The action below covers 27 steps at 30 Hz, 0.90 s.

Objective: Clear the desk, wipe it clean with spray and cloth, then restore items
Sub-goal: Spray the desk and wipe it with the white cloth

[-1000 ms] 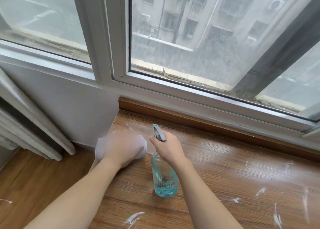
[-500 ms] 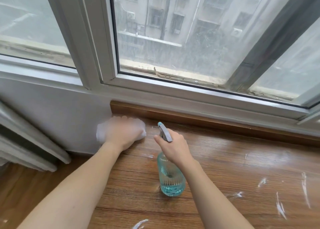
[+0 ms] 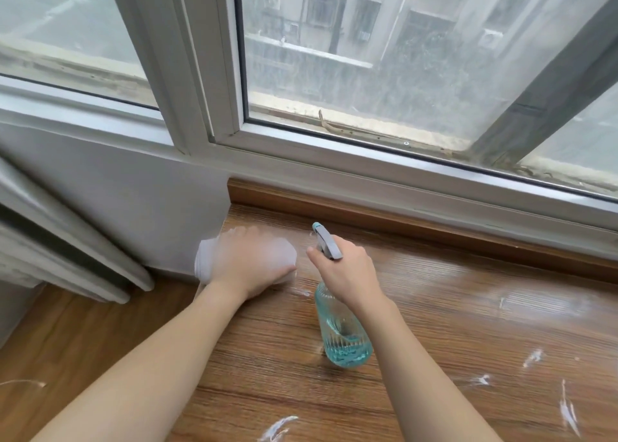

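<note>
A wooden desk (image 3: pixel 451 311) runs under the window, marked with white smears. My left hand (image 3: pixel 247 264) presses a white cloth (image 3: pixel 204 261) flat on the desk's far left corner; the hand is blurred with motion and covers most of the cloth. My right hand (image 3: pixel 347 274) grips the neck and grey trigger head of a clear blue-green spray bottle (image 3: pixel 344 338), which stands upright on the desk just right of the cloth, with blue liquid in its lower part.
A raised wooden lip (image 3: pixel 434 231) and a white window frame (image 3: pixel 384 174) bound the desk's far side. A white wall (image 3: pixel 117 190) and radiator pipes (image 3: pixel 67 254) stand left of the desk, above wooden floor (image 3: pixel 83 334). White smears (image 3: pixel 565 408) dot the desk's right.
My left hand has slid the cloth away from me toward the far left corner, then slightly back. My right hand and the bottle have stayed nearly in place.
</note>
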Available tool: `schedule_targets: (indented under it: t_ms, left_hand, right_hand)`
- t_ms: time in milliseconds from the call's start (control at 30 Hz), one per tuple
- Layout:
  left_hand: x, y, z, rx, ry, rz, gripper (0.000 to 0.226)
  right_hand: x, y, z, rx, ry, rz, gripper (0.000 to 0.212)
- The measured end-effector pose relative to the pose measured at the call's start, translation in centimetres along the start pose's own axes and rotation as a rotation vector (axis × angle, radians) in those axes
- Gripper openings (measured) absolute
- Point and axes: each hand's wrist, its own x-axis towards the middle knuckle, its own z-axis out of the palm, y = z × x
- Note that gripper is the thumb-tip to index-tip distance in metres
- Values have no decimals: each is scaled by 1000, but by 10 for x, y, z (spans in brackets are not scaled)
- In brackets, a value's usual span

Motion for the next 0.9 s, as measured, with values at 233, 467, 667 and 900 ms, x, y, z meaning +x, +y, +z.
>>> schedule_targets:
  t_ms: [233,467,667,900]
  left_hand:
    - [62,-11,-10,34,-152,-11,93]
    - [30,-7,-11,-16,-115,31,83]
    - [-53,1,-16,-81,-13,66,70]
    - [-60,4,-14,-53,10,42,71]
  right_hand:
    - [-12,7,-4,2,-11,6,35]
    - [-22,14,-6,29,-43,40,36]
    - [-23,8,-3,3,-53,30,39]
    - [-44,6,2,-36,-33,-3,37]
